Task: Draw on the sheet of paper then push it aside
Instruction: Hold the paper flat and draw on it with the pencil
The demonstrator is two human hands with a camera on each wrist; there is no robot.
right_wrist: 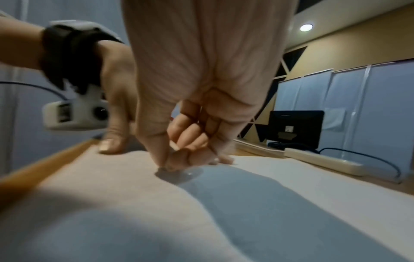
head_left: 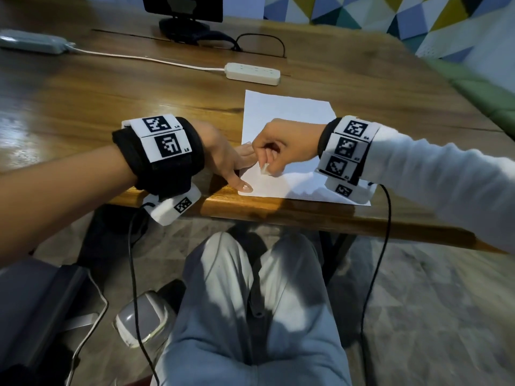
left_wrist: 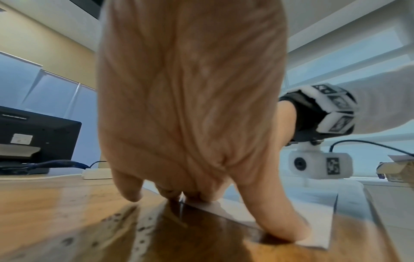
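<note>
Resting on table — one sheet, two hands: left hand, right hand.

- Beyond the sheet of paper, your way was blocked by a white power strip lying just past its far edge.
- Left of the paper, you had bare wooden table.
- Your left hand sat on the paper's left edge, barring that side.
- A monitor stand stood at the far edge.
</note>
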